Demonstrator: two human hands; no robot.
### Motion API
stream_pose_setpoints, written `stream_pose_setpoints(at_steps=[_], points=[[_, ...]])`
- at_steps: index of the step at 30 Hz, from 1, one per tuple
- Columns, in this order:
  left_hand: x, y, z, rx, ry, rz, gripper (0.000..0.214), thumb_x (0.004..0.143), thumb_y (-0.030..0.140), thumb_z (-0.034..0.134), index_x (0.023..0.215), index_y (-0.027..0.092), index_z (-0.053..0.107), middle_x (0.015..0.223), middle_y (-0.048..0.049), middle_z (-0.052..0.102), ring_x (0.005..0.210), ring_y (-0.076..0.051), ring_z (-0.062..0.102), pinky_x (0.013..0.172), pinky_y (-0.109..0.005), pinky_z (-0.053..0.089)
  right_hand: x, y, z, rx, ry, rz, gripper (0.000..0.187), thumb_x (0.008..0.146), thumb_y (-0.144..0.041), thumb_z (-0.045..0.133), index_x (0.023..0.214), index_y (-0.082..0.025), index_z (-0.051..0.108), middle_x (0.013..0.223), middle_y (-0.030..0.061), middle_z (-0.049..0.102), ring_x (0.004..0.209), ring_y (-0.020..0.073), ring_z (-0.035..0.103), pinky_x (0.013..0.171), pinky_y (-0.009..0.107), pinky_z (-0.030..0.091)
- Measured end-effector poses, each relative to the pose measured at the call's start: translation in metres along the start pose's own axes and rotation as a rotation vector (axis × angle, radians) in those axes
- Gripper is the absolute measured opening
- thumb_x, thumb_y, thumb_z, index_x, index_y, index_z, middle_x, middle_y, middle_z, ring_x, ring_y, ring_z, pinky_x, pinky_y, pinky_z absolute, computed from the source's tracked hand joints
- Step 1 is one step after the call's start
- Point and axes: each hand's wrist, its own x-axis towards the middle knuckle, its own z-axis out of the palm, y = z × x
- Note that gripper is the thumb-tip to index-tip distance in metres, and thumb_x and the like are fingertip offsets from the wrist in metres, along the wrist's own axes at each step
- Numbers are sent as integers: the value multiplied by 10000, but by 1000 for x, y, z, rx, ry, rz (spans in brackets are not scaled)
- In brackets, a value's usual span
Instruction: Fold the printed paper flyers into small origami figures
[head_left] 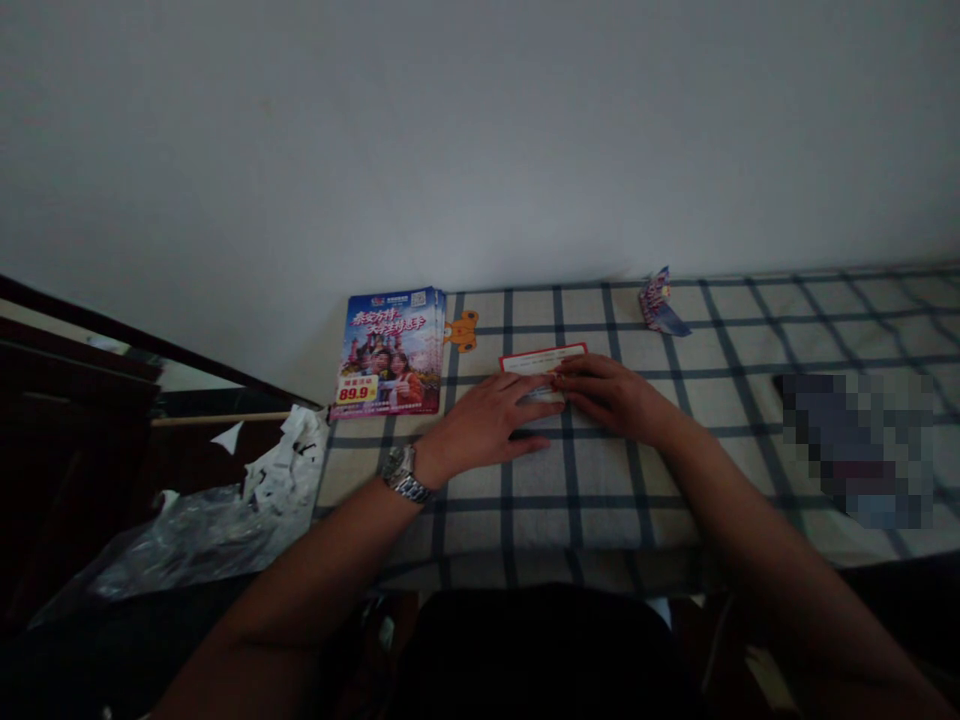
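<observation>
A folded flyer (541, 360), white with a red border and lines of small print, lies on the checked cloth in front of me. My left hand (491, 415) rests flat across its lower left part, fingers stretched to the right and the thumb apart. At the flyer's right end, my right hand (611, 392) has its bent fingers close together on the paper, their tips meeting the left fingertips. Both hands cover the flyer's lower part. To the left sits a stack of colourful printed flyers (390, 365), marked 89.9.
A folded paper piece (661, 305) printed like the flyers stands near the wall at the back. A blurred-out dark object (847, 440) lies on the right. Crumpled plastic and torn paper (289, 465) are beyond the table's left edge. The checked cloth (480, 510) covers the table.
</observation>
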Motion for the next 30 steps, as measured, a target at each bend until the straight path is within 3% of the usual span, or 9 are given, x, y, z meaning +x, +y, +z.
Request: stream_pose_setpoints(at_steps=[9,14,18,30], points=[[2,12,0,50,8,-55,521,1005,476,646,1493,323,549,1577,-96,457,1434,-315,451,1171,-507,454,1,1,1,-59,29,9,278,1009,-251,616,1272,-267,704,1370,114,676,1360,315,589,1186,595,465],[3,16,2,59,29,-55,491,1004,465,652,1458,291,581,1580,-101,456,1451,-321,436,1193,-518,441,0,-1,1,-143,77,101,123,963,-255,673,1083,-256,702,1263,120,651,1220,303,630,1037,519,559],[3,15,2,63,24,-55,488,1008,475,642,1456,290,582,1576,-101,460,1451,-322,437,1190,-514,451,1,-8,0,-261,99,126,67,915,-229,714,973,-243,685,1271,127,613,1213,327,584,1032,522,532],[2,15,1,51,9,-54,478,1011,464,641,1454,295,580,1554,-96,488,1435,-318,456,1159,-511,482,-1,0,7,-197,-11,132,45,906,-210,694,918,-229,655,1030,88,642,942,261,631,819,391,534]])
